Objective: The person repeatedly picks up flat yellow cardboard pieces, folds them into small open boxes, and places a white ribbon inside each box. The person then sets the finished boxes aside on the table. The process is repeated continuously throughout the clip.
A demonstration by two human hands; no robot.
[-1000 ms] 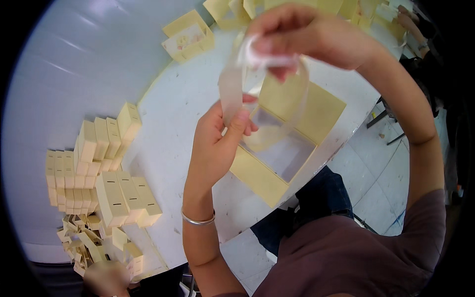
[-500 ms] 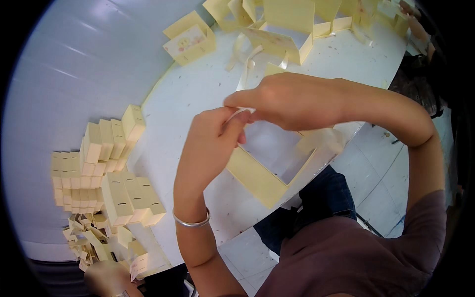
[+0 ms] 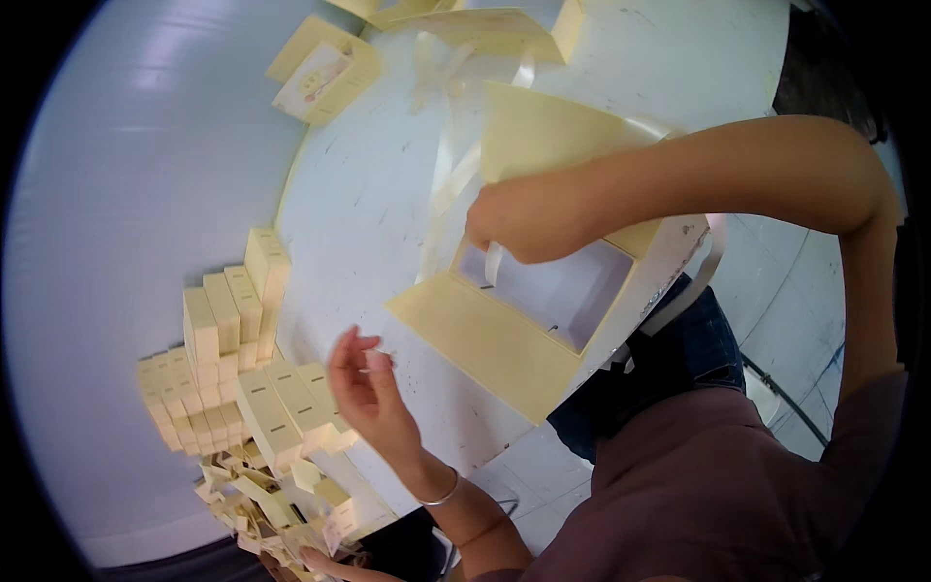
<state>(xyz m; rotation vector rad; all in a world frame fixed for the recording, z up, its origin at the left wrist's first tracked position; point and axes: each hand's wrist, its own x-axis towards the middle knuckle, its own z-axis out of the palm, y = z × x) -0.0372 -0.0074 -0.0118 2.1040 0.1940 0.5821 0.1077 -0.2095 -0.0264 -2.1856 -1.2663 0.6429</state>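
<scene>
A pale yellow box with two flaps spread open lies on the table in front of me, its inside pale lilac with small dark slots. Over its far inner wall is my right hand, closed on a white ribbon whose short length hangs below the fingers. A longer white ribbon strip trails across the table beyond the hand. Away from the box, on its left, my left hand hovers with loosely curled fingers apart and nothing in them. The ribbon's grip point is hidden by my right fingers.
Stacks of pale yellow boxes stand along the table's left side. Loose box pieces lie in a heap at the lower left, where another person's hand shows. Further open boxes stand at the far edge of the white table.
My hands were together over the box and have parted. The left has dropped back toward me; the right has moved down to the box's inside with the ribbon. The view has shifted.
</scene>
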